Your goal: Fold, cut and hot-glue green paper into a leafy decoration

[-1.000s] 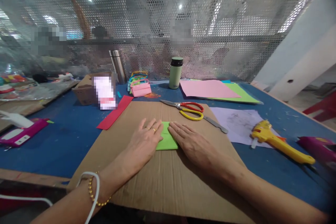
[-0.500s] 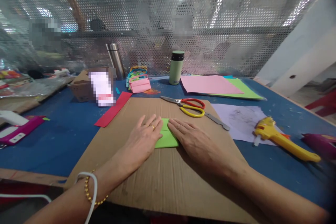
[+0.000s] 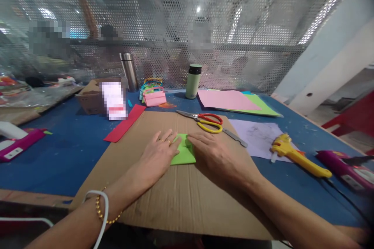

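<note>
A small folded piece of lime-green paper [image 3: 184, 155] lies on the brown cardboard sheet [image 3: 178, 198] in front of me. My left hand [image 3: 160, 151] rests flat on its left part, fingers stretched out, two with rings. From the other side, my right hand [image 3: 214, 153] lies over the paper's right edge with its fingers extended; its thumb is hidden. Just beyond the hands are scissors [image 3: 209, 121] with one red and one yellow handle. A grey metal blade [image 3: 235, 137] sticks out from beneath the yellow handle.
A red strip [image 3: 125, 123] lies at the left, near a cardboard box [image 3: 90, 99]. Small paper bags [image 3: 154, 97], a steel flask [image 3: 128, 72] and a green bottle [image 3: 193, 82] stand behind. Coloured sheets [image 3: 228, 100], a yellow glue gun [image 3: 298, 157] and a purple one [image 3: 347, 171] are rightward.
My view has turned slightly to the right, bringing more of the right-hand purple glue gun into sight. The right hand has tilted a little, its fingers bending slightly over the paper's edge.
</note>
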Demonstrator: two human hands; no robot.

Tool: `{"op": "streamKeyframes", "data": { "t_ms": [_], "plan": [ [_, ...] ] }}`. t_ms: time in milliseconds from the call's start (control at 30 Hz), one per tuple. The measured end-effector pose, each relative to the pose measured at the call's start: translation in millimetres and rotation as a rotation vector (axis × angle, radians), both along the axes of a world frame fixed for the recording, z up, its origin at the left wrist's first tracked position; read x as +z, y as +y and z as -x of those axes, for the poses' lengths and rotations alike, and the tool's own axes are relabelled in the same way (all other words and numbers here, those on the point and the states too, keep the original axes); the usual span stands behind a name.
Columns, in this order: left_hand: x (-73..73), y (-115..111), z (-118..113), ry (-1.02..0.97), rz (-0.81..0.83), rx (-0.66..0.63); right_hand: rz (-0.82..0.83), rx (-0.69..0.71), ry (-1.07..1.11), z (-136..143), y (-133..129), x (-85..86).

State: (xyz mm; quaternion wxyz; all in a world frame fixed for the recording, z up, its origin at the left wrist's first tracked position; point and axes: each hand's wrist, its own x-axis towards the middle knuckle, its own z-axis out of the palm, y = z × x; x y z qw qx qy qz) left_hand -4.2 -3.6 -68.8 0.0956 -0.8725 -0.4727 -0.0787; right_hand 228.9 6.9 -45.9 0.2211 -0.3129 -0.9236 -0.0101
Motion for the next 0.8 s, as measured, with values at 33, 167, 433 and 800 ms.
{"op": "streamKeyframes", "data": {
  "t_ms": [33,167,433,800],
  "plan": [
    [1.5,-1,0,-0.001,0.004,-0.002,0.015,0.006,-0.03,2,-2,-0.3],
    [8.7,-3,-1,0.008,0.039,0.005,0.049,-0.032,-0.153,7,-5,-1.2],
    [11.1,-5,-5,0.02,0.023,0.015,0.033,-0.014,-0.053,1,0,-6.6],
    [30.0,-2,17,-0.202,0.279,-0.036,0.026,-0.019,-0.099,23,-9,5.5]
  ]
}}
